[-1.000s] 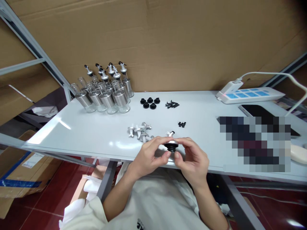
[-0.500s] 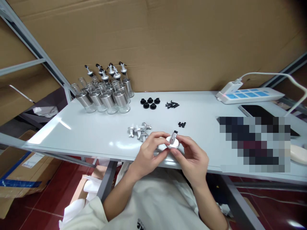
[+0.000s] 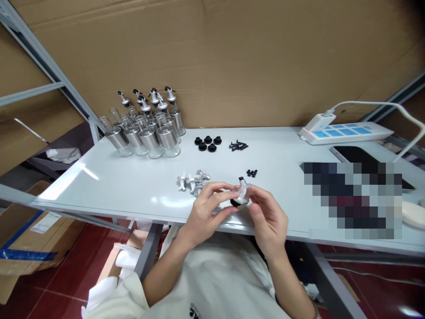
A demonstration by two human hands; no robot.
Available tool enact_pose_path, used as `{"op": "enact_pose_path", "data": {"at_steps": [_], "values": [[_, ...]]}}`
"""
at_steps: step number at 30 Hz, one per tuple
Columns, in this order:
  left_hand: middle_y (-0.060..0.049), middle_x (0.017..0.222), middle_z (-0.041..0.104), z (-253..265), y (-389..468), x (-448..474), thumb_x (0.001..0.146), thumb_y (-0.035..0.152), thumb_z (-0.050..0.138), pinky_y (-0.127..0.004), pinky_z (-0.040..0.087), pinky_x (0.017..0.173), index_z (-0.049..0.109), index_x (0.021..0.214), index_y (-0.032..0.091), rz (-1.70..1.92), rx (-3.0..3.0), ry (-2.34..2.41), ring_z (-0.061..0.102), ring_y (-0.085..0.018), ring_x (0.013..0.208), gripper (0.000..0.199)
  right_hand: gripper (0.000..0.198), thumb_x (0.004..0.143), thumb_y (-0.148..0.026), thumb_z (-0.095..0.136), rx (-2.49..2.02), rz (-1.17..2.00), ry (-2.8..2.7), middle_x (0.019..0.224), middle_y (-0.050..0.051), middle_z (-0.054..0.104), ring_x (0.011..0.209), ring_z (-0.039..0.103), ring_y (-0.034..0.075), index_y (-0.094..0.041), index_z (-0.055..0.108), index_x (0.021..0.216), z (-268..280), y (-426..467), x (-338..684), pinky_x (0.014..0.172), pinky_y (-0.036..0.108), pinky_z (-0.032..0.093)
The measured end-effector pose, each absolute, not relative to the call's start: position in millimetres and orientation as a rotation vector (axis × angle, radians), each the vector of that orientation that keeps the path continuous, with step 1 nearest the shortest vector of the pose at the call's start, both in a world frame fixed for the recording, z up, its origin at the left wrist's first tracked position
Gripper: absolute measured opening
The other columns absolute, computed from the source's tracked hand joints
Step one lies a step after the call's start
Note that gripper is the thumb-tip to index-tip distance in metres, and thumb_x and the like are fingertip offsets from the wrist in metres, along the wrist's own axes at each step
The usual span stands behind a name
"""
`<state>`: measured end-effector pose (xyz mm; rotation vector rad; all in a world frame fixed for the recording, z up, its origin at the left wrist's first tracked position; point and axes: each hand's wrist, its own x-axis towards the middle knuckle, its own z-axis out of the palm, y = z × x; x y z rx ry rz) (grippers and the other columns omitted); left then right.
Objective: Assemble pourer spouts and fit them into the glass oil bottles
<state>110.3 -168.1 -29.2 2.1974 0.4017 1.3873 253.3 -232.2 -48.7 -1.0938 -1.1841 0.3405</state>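
Note:
Between my hands is a silver pour spout (image 3: 243, 193) with a black tip and a black base, its tip pointing up. My left hand (image 3: 212, 207) pinches it from the left at the base. On the other side, the fingers of my right hand (image 3: 269, 217) close on its upper part, with the thumb a little apart. Several loose silver spout tops (image 3: 191, 180) lie just beyond my left hand, partly hidden by it. Small black caps (image 3: 252, 173) are grouped on the table past the held spout.
Glass bottles with steel sleeves (image 3: 151, 141) stand at the back left, some topped with spouts. Black stoppers (image 3: 207, 142) and black levers (image 3: 238, 145) lie mid-table. A power strip (image 3: 348, 132), a phone (image 3: 361, 157) and a blurred-out patch are on the right.
The spout has been turned between my fingers: its black base and side nozzle now show, where the round silver top faced up before. My right thumb has moved away from it.

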Motion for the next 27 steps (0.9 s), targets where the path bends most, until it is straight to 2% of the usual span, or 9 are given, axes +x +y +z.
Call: {"op": "enact_pose_path", "data": {"at_steps": [5, 10, 15, 20, 24, 27], "values": [[-0.006, 0.109, 0.060, -32.1, -167.8, 109.6, 0.091, 0.020, 0.060, -0.031, 0.056, 0.086, 0.062, 0.114, 0.026, 1.380, 2.251, 0.389, 0.061, -0.016, 0.106, 0.024, 0.022, 0.079, -0.030, 0.074, -1.101, 0.351, -1.110, 0.091, 0.004, 0.072, 0.083, 0.069, 0.019, -0.024, 0.068, 0.098, -49.8, -229.0, 249.6, 0.078, 0.031, 0.057], [-0.007, 0.114, 0.060, -29.8, -168.2, 110.2, 0.088, 0.026, 0.065, -0.034, 0.055, 0.089, 0.058, 0.120, 0.026, 1.363, 2.237, 0.391, 0.061, -0.018, 0.108, 0.033, 0.018, 0.085, -0.033, 0.067, -1.112, 0.377, -1.109, 0.095, 0.006, 0.076, 0.085, 0.073, 0.021, -0.023, 0.070, 0.099, -44.2, -231.6, 250.3, 0.076, 0.033, 0.059], [-0.005, 0.105, 0.063, -27.9, -167.6, 110.6, 0.091, 0.022, 0.060, -0.032, 0.053, 0.086, 0.060, 0.115, 0.024, 1.384, 2.288, 0.378, 0.062, -0.016, 0.099, 0.024, 0.020, 0.086, -0.035, 0.065, -1.173, 0.373, -1.163, 0.098, 0.006, 0.078, 0.089, 0.074, 0.022, -0.024, 0.073, 0.100, -44.2, -232.9, 254.5, 0.079, 0.033, 0.060], [-0.006, 0.104, 0.062, -27.6, -167.4, 110.7, 0.092, 0.023, 0.059, -0.033, 0.052, 0.086, 0.059, 0.120, 0.024, 1.396, 2.313, 0.402, 0.060, -0.017, 0.100, 0.028, 0.022, 0.088, -0.035, 0.062, -1.197, 0.368, -1.245, 0.100, 0.006, 0.078, 0.090, 0.074, 0.023, -0.024, 0.073, 0.103, -41.6, -233.2, 256.5, 0.080, 0.033, 0.060], [-0.006, 0.105, 0.062, -28.2, -168.0, 110.7, 0.092, 0.022, 0.058, -0.033, 0.052, 0.087, 0.057, 0.122, 0.024, 1.407, 2.293, 0.422, 0.060, -0.017, 0.101, 0.030, 0.021, 0.089, -0.033, 0.060, -1.241, 0.327, -1.456, 0.097, 0.005, 0.077, 0.086, 0.073, 0.020, -0.024, 0.071, 0.105, -22.9, -231.4, 267.0, 0.077, 0.030, 0.058], [-0.006, 0.107, 0.062, -29.0, -168.6, 110.5, 0.093, 0.022, 0.056, -0.032, 0.053, 0.088, 0.056, 0.124, 0.024, 1.376, 2.278, 0.444, 0.061, -0.016, 0.102, 0.031, 0.017, 0.086, -0.034, 0.064, -1.333, 0.162, -1.599, 0.096, 0.006, 0.076, 0.088, 0.071, 0.022, -0.023, 0.073, 0.096, 0.6, -219.8, 288.4, 0.080, 0.034, 0.056]]}}
